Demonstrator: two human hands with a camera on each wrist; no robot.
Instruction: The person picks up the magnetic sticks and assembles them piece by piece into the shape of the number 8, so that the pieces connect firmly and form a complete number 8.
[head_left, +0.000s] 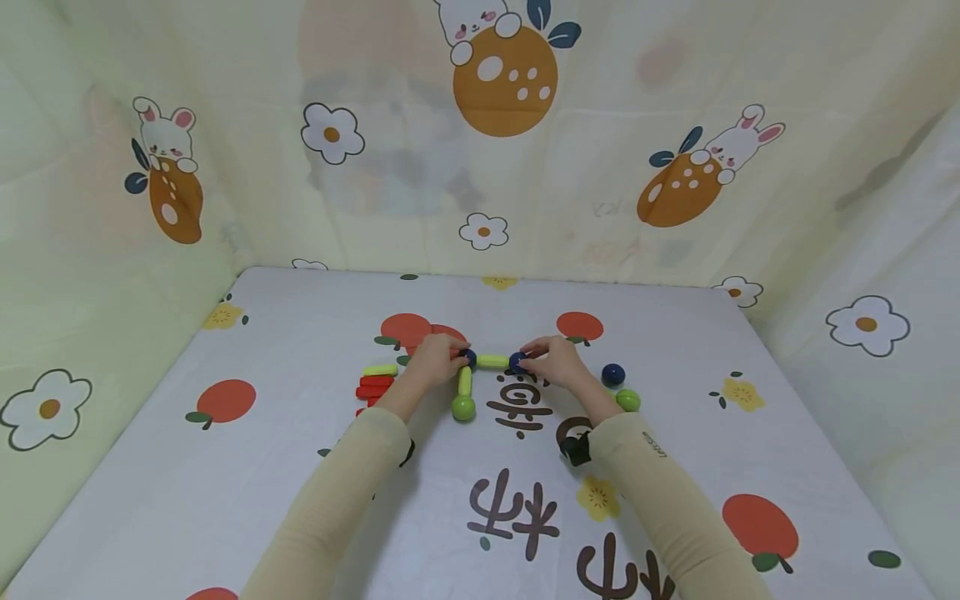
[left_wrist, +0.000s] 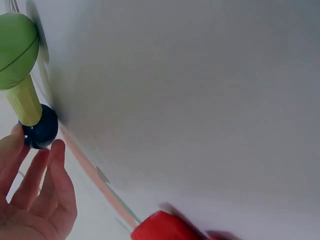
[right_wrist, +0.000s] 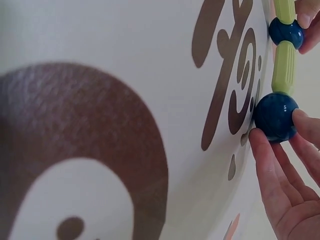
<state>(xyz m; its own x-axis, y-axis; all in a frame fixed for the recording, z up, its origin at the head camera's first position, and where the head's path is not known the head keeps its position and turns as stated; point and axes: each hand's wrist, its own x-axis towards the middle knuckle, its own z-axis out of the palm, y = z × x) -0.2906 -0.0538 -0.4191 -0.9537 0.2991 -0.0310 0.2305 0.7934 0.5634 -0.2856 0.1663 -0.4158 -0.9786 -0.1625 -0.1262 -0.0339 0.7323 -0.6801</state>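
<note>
My left hand (head_left: pixel 433 362) pinches a dark blue ball (left_wrist: pixel 42 131) at the corner of an L-shaped piece built of balls and rods. From that ball a yellow-green rod (head_left: pixel 465 382) runs toward me to a light green ball (head_left: pixel 464 407). A second yellow-green rod (right_wrist: pixel 284 68) leads right to another dark blue ball (right_wrist: pixel 276 117). Around this right-end ball are the thumb and fingertips of my right hand (head_left: pixel 561 363), gripping it from the right side. The whole piece lies low at the tabletop.
Left of my left hand, several red rods (head_left: pixel 373 386) lie beside a yellow-green rod (head_left: pixel 380 370), partly hidden by the forearm. A loose dark blue ball (head_left: pixel 612 374) and a light green ball (head_left: pixel 628 400) sit right of my right hand. Patterned cloth (head_left: pixel 405 200) hangs behind the table.
</note>
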